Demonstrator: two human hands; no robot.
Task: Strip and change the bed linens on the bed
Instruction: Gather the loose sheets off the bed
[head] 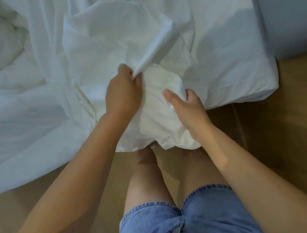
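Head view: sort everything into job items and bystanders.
Job in hand:
left hand, pinching the white cover
right hand, gripping the cream bundle
fitted sheet
crumpled duvet

Just there:
wooden floor
denim shorts

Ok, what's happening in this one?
At the mattress edge, a person works a white cover off, or onto, a cream padded insert. The left hand pinches a fold of the cover; the right hand grips the insert's side. Loose white linen lies crumpled alongside.
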